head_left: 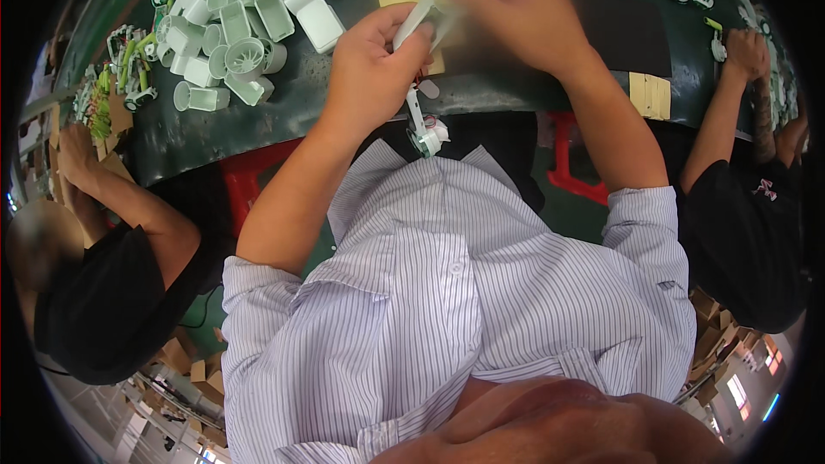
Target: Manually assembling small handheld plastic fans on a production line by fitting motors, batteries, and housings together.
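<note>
Pinched in the left hand point(374, 60) and steadied at its round end by the right hand point(526, 13), the pale plastic shell point(416, 21) at the frame's upper middle looks light, stiff and smooth, probably best gripped along its flat side.

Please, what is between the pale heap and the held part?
In the head view, the left hand is between the heap and the held part.
</note>
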Available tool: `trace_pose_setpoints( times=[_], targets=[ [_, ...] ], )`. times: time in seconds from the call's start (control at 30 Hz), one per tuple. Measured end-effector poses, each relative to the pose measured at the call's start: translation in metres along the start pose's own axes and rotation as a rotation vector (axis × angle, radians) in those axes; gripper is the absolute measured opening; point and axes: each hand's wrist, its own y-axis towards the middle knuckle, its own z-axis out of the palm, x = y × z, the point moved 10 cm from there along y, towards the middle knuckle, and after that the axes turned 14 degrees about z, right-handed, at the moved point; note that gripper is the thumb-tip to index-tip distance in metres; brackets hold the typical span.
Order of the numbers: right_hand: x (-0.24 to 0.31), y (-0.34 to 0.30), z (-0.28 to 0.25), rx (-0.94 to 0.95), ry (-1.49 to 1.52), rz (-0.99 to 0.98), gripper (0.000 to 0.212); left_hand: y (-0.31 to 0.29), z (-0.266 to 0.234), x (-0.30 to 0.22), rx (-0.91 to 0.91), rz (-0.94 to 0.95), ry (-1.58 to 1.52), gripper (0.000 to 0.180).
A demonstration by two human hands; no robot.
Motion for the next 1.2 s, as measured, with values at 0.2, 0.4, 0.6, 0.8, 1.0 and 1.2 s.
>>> trace_pose_setpoints(
  times=[0.2,0.4,0.6,0.8,1.0,1.2],
  targets=[
    [0.001,0.002,-0.006,-0.085,-0.235,0.008,0.026,-0.002,0.005,-0.004,-0.028,0.043,-0.024,0.026],
    [0.014,0.004,-0.008,-0.115,-0.276,-0.084,0.028,0.007,0.005,-0.013,0.001,0.019,0.017,0.029],
    [0.041,0.002,-0.017,-0.165,-0.301,-0.161,0.028,0.008,0.016,-0.031,0.182,-0.175,-0.485,0.039],
    [0.085,-0.004,0.001,-0.194,-0.352,-0.379,0.027,0.015,0.025,-0.049,0.298,-0.009,-0.816,0.051],
    [0.047,-0.047,0.042,0.555,0.692,0.015,0.041,0.029,-0.007,-0.050,0.229,0.052,-1.249,0.050],
    [-0.050,-0.055,0.113,0.529,1.297,0.555,0.054,0.029,-0.008,-0.054,0.189,0.134,-1.127,0.042]
  ],
)
